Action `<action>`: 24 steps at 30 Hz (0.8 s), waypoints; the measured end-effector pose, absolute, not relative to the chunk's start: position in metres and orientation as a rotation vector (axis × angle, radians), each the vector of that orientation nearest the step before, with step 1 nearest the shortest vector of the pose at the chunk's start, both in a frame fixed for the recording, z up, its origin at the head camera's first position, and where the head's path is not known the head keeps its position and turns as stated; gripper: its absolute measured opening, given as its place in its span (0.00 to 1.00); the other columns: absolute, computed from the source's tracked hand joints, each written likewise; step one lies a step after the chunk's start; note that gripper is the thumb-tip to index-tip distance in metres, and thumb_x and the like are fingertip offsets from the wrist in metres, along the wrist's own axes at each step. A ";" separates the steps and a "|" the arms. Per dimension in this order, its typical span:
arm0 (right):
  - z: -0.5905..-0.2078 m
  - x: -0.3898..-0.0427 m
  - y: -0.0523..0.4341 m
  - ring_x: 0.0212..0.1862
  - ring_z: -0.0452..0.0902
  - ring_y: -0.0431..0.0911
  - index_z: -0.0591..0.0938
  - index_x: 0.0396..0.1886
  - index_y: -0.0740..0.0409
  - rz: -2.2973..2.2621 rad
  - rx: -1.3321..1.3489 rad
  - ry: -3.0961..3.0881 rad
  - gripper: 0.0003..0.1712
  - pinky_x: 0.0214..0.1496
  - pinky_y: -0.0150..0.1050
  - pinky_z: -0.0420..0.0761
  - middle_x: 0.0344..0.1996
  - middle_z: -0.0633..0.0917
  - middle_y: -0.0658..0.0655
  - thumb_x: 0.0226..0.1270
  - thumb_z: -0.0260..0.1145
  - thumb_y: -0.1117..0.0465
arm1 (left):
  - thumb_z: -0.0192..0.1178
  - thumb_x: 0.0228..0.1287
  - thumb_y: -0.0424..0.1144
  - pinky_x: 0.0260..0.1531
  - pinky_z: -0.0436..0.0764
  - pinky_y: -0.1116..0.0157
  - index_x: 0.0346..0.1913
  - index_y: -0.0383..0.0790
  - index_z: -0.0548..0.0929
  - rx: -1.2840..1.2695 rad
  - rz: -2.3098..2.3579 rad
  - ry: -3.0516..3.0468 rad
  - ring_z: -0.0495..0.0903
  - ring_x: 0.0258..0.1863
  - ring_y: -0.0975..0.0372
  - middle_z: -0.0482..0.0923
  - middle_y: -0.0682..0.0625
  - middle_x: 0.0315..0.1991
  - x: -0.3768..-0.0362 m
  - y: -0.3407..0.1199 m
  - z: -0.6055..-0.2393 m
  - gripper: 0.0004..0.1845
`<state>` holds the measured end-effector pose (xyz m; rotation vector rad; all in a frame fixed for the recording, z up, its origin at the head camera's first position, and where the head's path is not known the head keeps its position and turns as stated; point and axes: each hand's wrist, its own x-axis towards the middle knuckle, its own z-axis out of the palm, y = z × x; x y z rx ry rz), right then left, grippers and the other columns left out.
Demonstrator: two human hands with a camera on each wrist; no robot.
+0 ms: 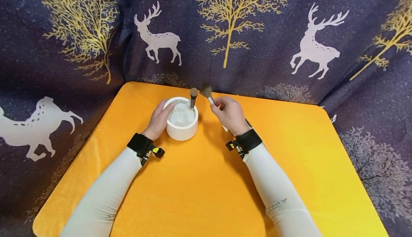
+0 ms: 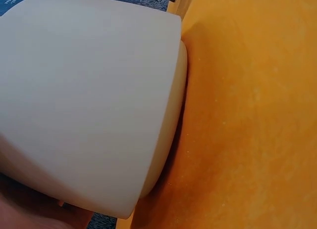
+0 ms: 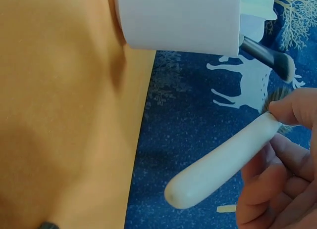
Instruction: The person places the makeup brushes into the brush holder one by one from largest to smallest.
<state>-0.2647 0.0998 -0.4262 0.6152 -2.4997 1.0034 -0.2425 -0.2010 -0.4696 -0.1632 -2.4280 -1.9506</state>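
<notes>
A white round brush holder (image 1: 182, 133) with several inner compartments stands on the table left of centre. My left hand (image 1: 156, 121) grips its left side, thumb over the rim. One makeup brush (image 1: 193, 95) with dense brown bristles stands in a right-hand compartment, bristles up. To the right of the holder, my right hand (image 1: 231, 115) pinches a fluffy makeup brush (image 1: 207, 91) near its metal collar. That brush tilts, bristles pointing up and left, apart from the holder. Its thick white handle (image 3: 223, 162) shows whole in the right wrist view. The holder's wall (image 2: 89, 100) fills much of the left wrist view.
An orange cloth covers the table (image 1: 193, 187). Behind it hangs a dark curtain (image 1: 257, 61) with deer and trees. Thin slender items (image 1: 248, 123) lie partly hidden by the right wrist; their kind is unclear.
</notes>
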 end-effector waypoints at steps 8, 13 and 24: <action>-0.421 -0.267 0.091 0.34 0.80 0.47 0.92 0.50 0.60 1.066 0.621 -2.447 0.10 0.34 0.41 0.76 0.38 0.89 0.55 0.77 0.75 0.59 | 0.46 0.90 0.60 0.82 0.62 0.43 0.84 0.36 0.64 -0.164 -1.964 -2.426 0.70 0.75 0.44 0.71 0.35 0.76 -0.244 -0.201 -0.470 0.36; -0.415 -0.266 0.084 0.36 0.81 0.48 0.93 0.49 0.60 1.102 0.640 -2.433 0.09 0.37 0.41 0.78 0.39 0.89 0.55 0.78 0.75 0.60 | 0.46 0.90 0.60 0.82 0.61 0.42 0.84 0.36 0.64 -0.163 -1.962 -2.421 0.69 0.75 0.43 0.70 0.35 0.76 -0.244 -0.201 -0.470 0.36; -0.402 -0.268 0.069 0.38 0.82 0.48 0.93 0.50 0.60 1.140 0.663 -2.380 0.09 0.40 0.40 0.81 0.42 0.88 0.55 0.78 0.74 0.60 | 0.46 0.90 0.61 0.83 0.60 0.42 0.84 0.37 0.64 -0.145 -1.944 -2.446 0.69 0.76 0.44 0.69 0.36 0.77 -0.243 -0.201 -0.468 0.37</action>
